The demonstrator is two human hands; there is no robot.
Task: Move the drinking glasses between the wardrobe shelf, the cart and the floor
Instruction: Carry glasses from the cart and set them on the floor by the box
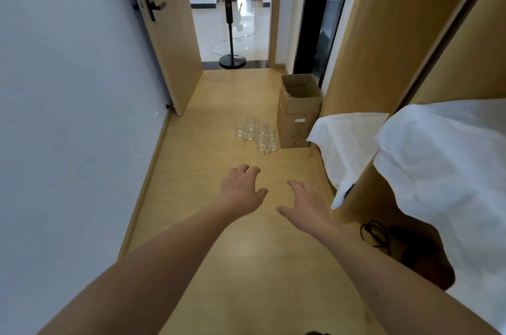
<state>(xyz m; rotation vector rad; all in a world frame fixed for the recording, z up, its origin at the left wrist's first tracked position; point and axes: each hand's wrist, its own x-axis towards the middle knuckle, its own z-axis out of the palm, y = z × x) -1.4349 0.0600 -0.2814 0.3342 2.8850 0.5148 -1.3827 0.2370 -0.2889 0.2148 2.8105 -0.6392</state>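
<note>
A: Where are the drinking glasses (257, 134)?
B: Clustered on the floor (208, 121) at frame centre, just beside a cardboard box (298, 113).
A: And the hands?
B: Left hand (241, 189) and right hand (306, 204) reach forward below them, fingers spread, holding nothing.

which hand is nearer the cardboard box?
Right. The right hand reaches out just below and nearly in line with the cardboard box; the left hand is farther off to its left, below the glasses.
</note>
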